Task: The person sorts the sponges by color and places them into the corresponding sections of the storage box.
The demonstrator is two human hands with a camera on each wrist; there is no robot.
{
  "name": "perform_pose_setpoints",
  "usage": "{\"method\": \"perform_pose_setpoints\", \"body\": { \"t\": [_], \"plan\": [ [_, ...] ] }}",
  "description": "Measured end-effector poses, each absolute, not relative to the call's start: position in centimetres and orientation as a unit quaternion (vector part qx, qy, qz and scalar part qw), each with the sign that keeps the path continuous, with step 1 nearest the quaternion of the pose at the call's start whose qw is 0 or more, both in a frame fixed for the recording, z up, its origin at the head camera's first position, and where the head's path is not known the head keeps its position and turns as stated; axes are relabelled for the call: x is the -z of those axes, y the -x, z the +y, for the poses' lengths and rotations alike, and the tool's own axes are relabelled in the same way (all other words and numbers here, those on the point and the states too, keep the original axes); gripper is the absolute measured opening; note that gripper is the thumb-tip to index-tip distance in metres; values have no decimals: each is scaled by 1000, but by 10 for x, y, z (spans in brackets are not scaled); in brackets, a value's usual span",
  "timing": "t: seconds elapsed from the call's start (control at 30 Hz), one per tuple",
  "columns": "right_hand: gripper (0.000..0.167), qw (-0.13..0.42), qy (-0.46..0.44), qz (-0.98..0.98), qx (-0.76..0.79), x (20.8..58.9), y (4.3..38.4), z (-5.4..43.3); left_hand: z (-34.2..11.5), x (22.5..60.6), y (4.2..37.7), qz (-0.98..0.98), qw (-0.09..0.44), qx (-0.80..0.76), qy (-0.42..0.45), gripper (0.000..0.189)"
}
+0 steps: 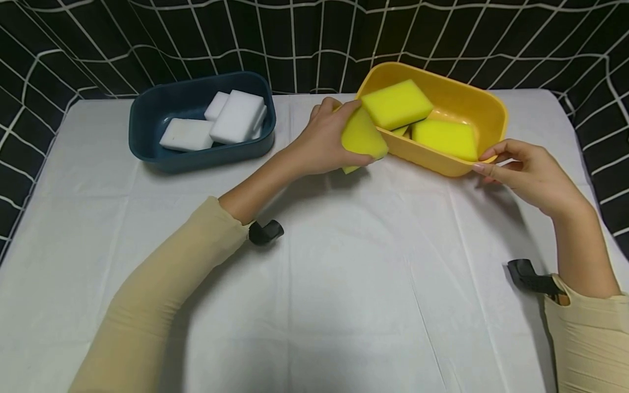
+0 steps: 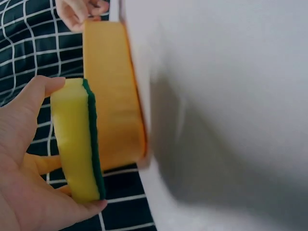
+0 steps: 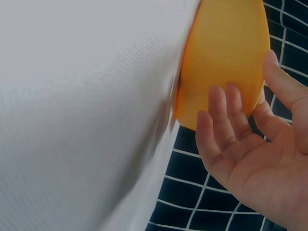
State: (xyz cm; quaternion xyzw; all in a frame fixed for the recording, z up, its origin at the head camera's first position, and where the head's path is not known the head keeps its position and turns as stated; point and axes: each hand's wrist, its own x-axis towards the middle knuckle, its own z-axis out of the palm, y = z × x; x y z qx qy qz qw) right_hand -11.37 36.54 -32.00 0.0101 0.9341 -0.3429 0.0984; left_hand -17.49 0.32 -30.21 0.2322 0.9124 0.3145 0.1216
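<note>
My left hand (image 1: 319, 142) grips a yellow sponge (image 1: 362, 135) by its edges, just off the near left corner of a yellow plastic basin (image 1: 484, 112). In the left wrist view the sponge (image 2: 74, 139) shows a dark green scouring layer along one face. At the basin's right end, my right hand (image 1: 538, 177) pinches the rim between thumb and index finger, while the other fingers (image 3: 219, 113) lie loosely beside the outer wall. Inside the basin, one yellow sponge (image 1: 397, 103) leans high at the left and another sponge (image 1: 444, 139) lies at the front; a further one is mostly hidden beneath.
To the left stands a dark blue basin (image 1: 196, 162) with several white sponges (image 1: 238, 115) piled inside. Both basins are near the far edge of a table covered in white cloth (image 1: 344, 284). Black fabric with a white grid (image 1: 304, 33) hangs behind and at the sides.
</note>
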Motion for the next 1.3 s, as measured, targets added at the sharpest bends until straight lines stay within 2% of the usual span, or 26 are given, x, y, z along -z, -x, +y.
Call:
{"method": "perform_pose_setpoints", "body": {
  "t": [0.3,0.6,1.3],
  "plan": [
    [41,101,-13,936,337,320,114,366,33,288,175,917,118,-284,-252,96],
    [36,92,-5,934,344,321,114,366,65,279,183,928,115,-253,-250,98],
    [37,93,0,934,346,320,113,368,126,281,198,930,102,-243,-258,105]
  ]
}}
